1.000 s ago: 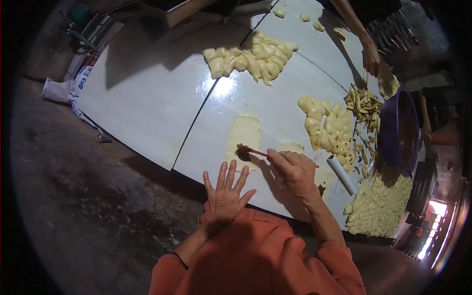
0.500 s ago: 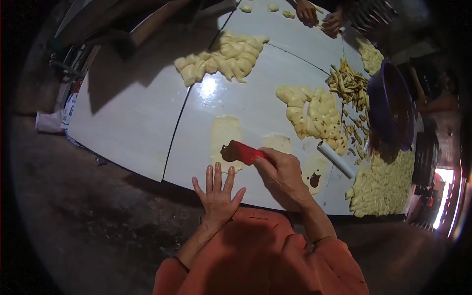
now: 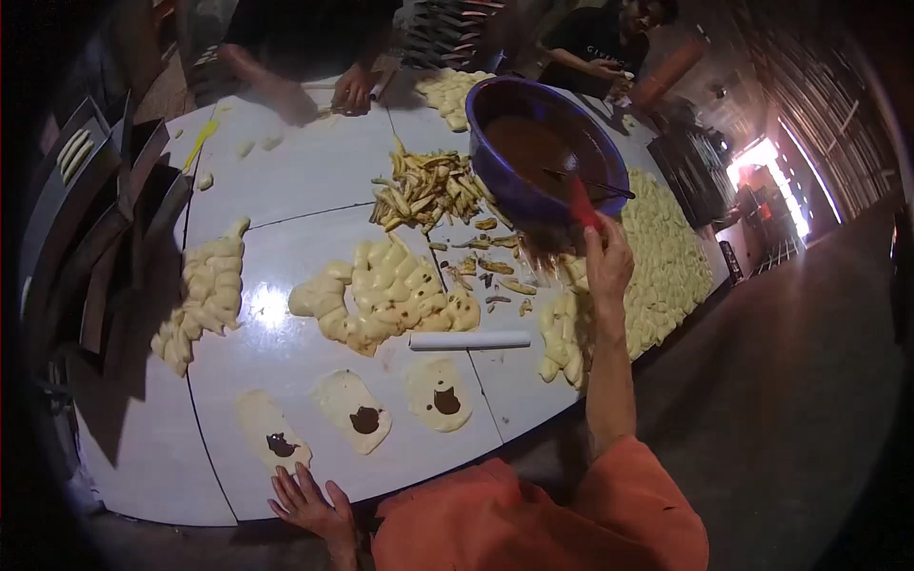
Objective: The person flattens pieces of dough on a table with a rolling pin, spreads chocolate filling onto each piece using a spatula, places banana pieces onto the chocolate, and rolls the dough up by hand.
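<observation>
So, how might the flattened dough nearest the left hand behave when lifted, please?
The flattened dough looks thin, so it would probably sag. The glossy brown spread near one end looks wet, so it might smear.

From where I stand, the lettering I can make out is on the dark shirt (image 3: 573, 36) of a co-worker (image 3: 606, 68) at the far side of the table (image 3: 286, 195), just beyond the purple basin (image 3: 488, 173). It is a short line of pale letters (image 3: 604, 52) set across the chest, light against the dark cloth. They look like plain capitals, small and spaced well apart, all in one row. The row dips slightly toward my right, and its far end is too small and dim to read surely.
</observation>
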Motion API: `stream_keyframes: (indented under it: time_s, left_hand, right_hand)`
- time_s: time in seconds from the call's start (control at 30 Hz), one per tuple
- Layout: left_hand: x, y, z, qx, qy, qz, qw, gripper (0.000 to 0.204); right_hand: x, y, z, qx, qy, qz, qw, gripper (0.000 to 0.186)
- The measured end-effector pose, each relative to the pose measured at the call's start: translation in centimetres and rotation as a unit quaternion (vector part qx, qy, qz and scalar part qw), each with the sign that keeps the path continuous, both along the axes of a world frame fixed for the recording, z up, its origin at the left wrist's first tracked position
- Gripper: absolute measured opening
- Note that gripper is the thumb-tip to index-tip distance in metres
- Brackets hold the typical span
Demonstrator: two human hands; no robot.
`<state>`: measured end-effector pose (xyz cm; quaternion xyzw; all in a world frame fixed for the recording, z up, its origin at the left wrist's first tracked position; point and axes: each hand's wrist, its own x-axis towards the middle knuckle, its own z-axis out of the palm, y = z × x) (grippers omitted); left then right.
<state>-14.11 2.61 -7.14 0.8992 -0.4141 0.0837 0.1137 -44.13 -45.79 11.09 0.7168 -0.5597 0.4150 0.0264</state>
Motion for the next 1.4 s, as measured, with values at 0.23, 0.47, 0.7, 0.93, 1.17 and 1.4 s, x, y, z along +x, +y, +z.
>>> stream_keyframes:
  time_s: [0.23,0.47,0.7,0.93,1.17,1.4]
  left_hand:
    - [0.3,-0.1,-1.0,0.004,-0.035,-0.019,0.999,0.058]
    - [-0.5,-0.2,1.8,-0.028,0.023,0.006,0.999,0.06]
    - [-0.9,-0.9,1.6,-0.043,0.022,-0.004,0.999,0.058]
    - [0.7,2.1,-1.4,0.02,-0.032,0.007,0.999,0.058]
    - [0.1,-0.3,0.3,-0.009,-0.022,0.002,1.0,0.055]
    - [-0.1,-0.3,0.1,-0.005,-0.009,-0.006,1.0,0.056]
  right_hand:
    - [-4.9,-2.8,-0.6,-0.023,0.373,-0.104,0.922,0.026]
    - [-6.7,-3.4,4.5,0.135,0.157,-0.186,0.961,0.029]
    - [-8.3,-7.1,-2.0,0.185,0.006,-0.174,0.967,0.045]
    - [6.5,-8.7,0.4,0.158,0.045,-0.084,0.983,0.035]
    - [-2.0,-3.9,2.4,0.015,0.391,0.002,0.92,0.027]
    - [-6.5,-3.5,4.2,0.016,0.234,0.096,0.967,0.023]
